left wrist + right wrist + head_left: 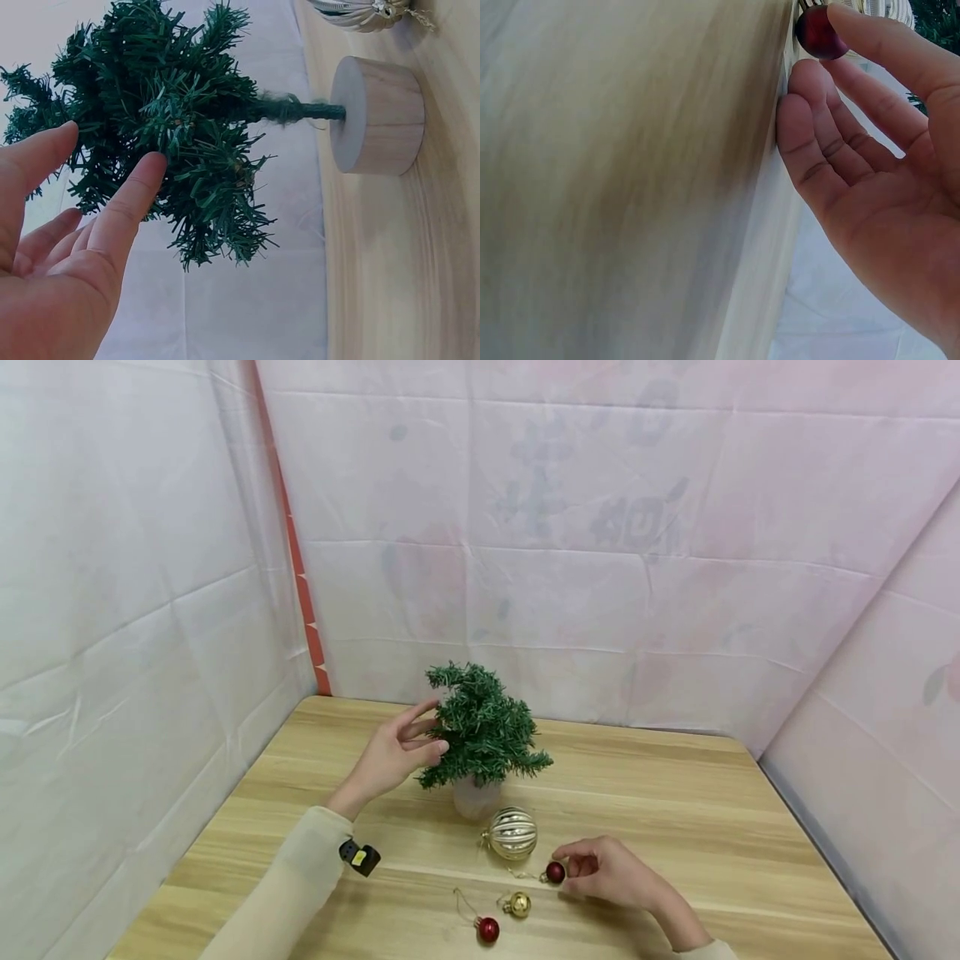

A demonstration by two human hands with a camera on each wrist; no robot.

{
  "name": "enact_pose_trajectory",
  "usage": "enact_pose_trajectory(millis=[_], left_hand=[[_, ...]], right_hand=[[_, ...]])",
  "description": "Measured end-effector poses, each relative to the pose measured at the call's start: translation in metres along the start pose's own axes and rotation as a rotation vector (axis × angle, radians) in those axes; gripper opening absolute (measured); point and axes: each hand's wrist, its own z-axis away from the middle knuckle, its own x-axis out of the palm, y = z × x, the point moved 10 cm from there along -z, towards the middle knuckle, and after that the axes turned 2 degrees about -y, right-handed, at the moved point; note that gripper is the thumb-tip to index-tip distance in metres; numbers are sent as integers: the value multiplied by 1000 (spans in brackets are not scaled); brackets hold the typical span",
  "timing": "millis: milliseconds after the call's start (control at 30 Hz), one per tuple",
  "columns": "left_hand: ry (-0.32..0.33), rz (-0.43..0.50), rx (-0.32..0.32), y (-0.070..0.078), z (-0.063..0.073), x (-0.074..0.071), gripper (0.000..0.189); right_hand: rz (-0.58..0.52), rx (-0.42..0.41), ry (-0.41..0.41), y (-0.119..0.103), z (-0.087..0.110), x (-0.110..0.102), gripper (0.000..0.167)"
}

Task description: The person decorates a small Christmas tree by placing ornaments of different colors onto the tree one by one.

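A small green artificial Christmas tree (483,727) stands upright on a round wooden base (386,120). My left hand (401,750) is at the tree's left side, its fingers spread and fairly straight, with fingertips right at the branches. Down at the tabletop, my right hand (617,875) has thumb and index finger on either side of a small dark red bauble (555,872). That bauble shows at the thumb tip in the right wrist view, the index fingertip partly hidden behind it. The other right fingers curl loosely toward the palm.
A large ribbed gold bauble (513,833) lies just in front of the tree base. Nearer the front are a small gold bauble (519,905) and a brighter red bauble (487,930) with a string loop. Pale cloth walls (562,552) stand around the wooden table (675,785).
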Motion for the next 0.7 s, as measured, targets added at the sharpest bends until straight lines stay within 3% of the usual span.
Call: enact_pose_trajectory(millis=[433,700], left_hand=[[28,21,4,-3,-1,2,72],[143,-9,53,0,-1,-2,60]], right_hand=[[19,24,-7,2,-3,3,31],[14,32,7,4,-4,4,25]])
